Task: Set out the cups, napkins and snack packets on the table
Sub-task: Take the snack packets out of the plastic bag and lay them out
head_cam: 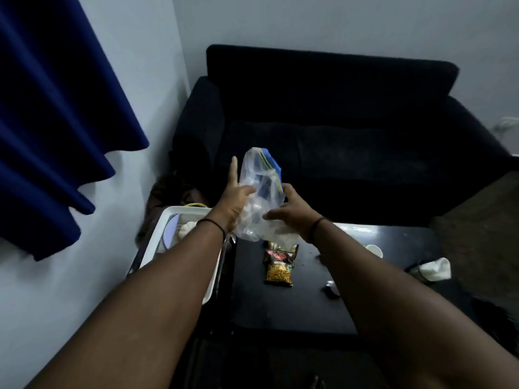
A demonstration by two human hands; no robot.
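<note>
- Hands first: both are up over the far edge of the black table, holding a clear plastic zip bag in mid-air between them.
- Left hand is on the bag's left side. It isn't a tight fist: the index finger sticks straight up and the other fingers press loosely into the plastic.
- Right hand grips the bag's right side, thumb across the front and fingers curled around the edge.
- Bag has a blue strip along its top edge, tilted to the right. Something pale sits inside it, but it's too blurry to tell what.
- Snack packets lie flat on the table just below the bag, dark wrappers with a yellow snack printed on them. Looks like a couple overlapping, though I can't count them for sure.
- White cup is on the right part of the table, partly hidden behind the right forearm.
- Crumpled white napkin lies near the right edge, well apart from the packets.
- White tray sits just left of the table, under the left forearm, with some pale stuff in it.
- Dark sofa is on the far side and a blue curtain hangs at left.
</note>
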